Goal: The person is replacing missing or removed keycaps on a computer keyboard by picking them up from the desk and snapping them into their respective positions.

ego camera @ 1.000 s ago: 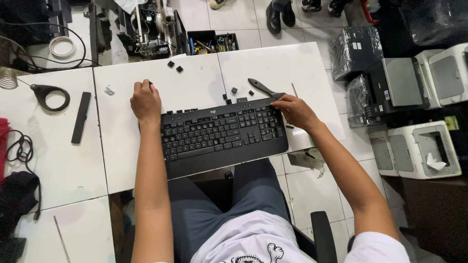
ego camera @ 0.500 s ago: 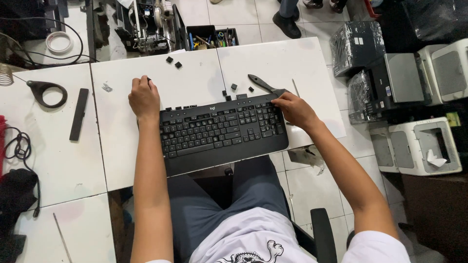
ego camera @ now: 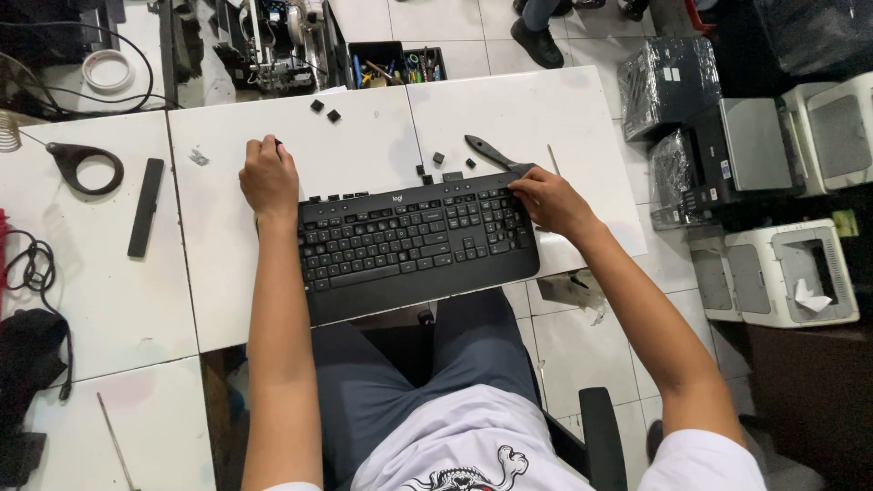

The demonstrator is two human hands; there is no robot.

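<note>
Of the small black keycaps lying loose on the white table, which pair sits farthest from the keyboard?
The two keycaps near the table's far edge, side by side above the left hand. The other loose keycaps lie just beyond the keyboard top edge.

Even, bright overhead light fills the frame; the white table (ego camera: 364, 136) reads almost overexposed, with mild glare at centre. Shadows are soft and short, falling just beneath the forearms and along the lower edge of the black keyboard (ego camera: 414, 241). Focus is sharp throughout. Straight edges bow slightly toward the corners; the right side and lower right are dimmer.
</note>
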